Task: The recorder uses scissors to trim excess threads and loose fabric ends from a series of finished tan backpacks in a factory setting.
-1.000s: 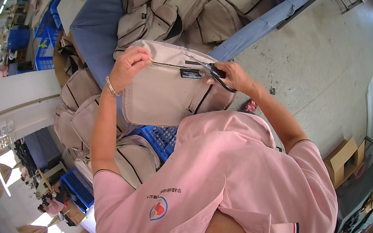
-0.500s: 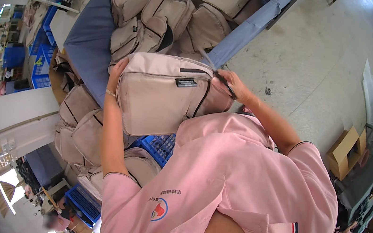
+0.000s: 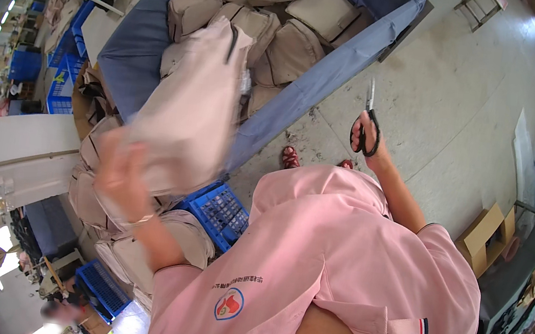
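Beige bag [image 3: 187,108] is blurred, gripped at its lower corner by the left hand [image 3: 119,177]; that grip is closed on the fabric, fingers smeared so exact finger placement can't be told. Bag's long axis runs from the left hand up and to the right, its far end pointing at the blue bin [image 3: 334,81] full of similar beige bags [image 3: 282,12]. So the bin lies ahead and right of the left grip, bag's top end already over the bin's near wall. Right hand [image 3: 367,140] is well apart from the bag, out to the right over the concrete floor [image 3: 467,106], its grip closed around black-handled scissors [image 3: 368,123], blades pointing up and away. Left hand is the only one on the bag. More beige bags are piled below the left arm, beside a blue crate [image 3: 220,211].
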### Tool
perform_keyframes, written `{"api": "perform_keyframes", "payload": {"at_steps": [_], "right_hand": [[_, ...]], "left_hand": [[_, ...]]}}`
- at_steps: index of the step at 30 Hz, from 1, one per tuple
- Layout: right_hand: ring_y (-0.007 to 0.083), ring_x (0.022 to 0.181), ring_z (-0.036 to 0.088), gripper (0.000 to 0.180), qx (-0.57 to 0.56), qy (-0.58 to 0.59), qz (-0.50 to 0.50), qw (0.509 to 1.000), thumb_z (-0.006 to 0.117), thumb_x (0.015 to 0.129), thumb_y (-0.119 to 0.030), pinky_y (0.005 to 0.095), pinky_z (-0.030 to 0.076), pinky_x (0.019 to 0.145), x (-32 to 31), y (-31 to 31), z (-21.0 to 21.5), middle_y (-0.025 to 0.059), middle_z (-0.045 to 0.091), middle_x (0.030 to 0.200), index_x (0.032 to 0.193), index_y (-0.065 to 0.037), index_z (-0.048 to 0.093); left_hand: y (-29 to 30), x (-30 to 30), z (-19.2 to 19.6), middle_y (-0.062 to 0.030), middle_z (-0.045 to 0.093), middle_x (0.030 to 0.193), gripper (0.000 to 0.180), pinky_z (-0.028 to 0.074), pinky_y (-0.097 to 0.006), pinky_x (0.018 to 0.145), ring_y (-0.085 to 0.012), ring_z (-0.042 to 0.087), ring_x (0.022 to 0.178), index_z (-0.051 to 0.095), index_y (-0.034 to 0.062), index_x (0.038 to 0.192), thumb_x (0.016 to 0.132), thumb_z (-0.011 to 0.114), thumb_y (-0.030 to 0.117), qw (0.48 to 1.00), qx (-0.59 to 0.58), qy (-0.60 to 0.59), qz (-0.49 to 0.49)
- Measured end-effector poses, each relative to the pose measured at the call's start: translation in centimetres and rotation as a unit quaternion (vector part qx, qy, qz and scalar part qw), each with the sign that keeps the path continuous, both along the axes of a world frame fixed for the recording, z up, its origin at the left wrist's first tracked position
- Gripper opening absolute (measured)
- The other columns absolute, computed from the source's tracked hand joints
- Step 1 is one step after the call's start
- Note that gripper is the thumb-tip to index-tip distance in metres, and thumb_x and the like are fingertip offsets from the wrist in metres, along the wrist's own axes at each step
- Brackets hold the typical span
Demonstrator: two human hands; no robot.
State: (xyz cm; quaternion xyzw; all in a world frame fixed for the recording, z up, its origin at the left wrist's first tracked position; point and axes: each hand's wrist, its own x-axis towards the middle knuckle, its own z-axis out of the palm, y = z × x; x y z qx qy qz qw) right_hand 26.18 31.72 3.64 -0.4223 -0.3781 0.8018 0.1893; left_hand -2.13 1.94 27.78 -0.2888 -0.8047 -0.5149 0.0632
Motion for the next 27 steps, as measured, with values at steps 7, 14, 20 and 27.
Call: {"api": "perform_keyframes", "payload": {"at_steps": [7, 14, 20, 27], "right_hand": [[0.0102, 0.048, 0.045, 0.053, 0.115, -0.116, 0.098, 0.982, 0.067, 0.084, -0.056, 0.0268, 0.038, 0.044, -0.1, -0.8, 1.8, 0.0003, 0.048, 0.060, 0.082, -0.003, 0.057], [0.0245, 0.066, 0.055, 0.051, 0.377, -0.309, 0.202, 0.849, 0.068, 0.083, -0.050, 0.0378, 0.044, 0.061, 0.5, -1.6, 1.6, 0.0126, 0.056, 0.072, 0.086, 0.000, 0.057], [0.0379, 0.087, 0.064, 0.049, 0.444, -0.357, 0.273, 0.775, 0.066, 0.083, -0.044, 0.0445, 0.051, 0.075, -1.6, -4.1, 1.3, 0.0213, 0.063, 0.095, 0.095, 0.002, 0.057], [0.0373, 0.094, 0.065, 0.058, 0.451, -0.344, 0.294, 0.769, 0.062, 0.082, -0.049, 0.0438, 0.052, 0.079, -4.7, -4.6, 0.6, 0.0227, 0.063, 0.101, 0.100, 0.005, 0.057]], "left_hand": [[10.2, 11.7, -19.9, -0.0054, 0.060, 0.086, 0.014, 0.049, -0.038, 0.067, -0.0252, 0.060, 0.080, 0.067, 0.0057, 0.087, 0.078, 0.073, 0.014, 0.950, -0.174, 0.056, -0.254], [10.8, 15.3, -24.1, -0.0055, 0.062, 0.086, 0.015, 0.050, -0.036, 0.065, -0.0246, 0.063, 0.075, 0.072, 0.0081, 0.095, 0.081, 0.067, 0.009, 0.941, -0.195, -0.017, -0.276], [11.1, 15.0, -24.6, -0.0050, 0.061, 0.083, 0.011, 0.051, -0.035, 0.062, -0.0238, 0.063, 0.071, 0.072, 0.0078, 0.091, 0.080, 0.068, 0.008, 0.937, -0.193, 0.001, -0.292], [11.0, 14.6, -24.0, -0.0057, 0.061, 0.082, 0.008, 0.050, -0.036, 0.062, -0.0248, 0.063, 0.072, 0.071, 0.0065, 0.084, 0.077, 0.073, 0.009, 0.940, -0.160, -0.012, -0.302]]}}
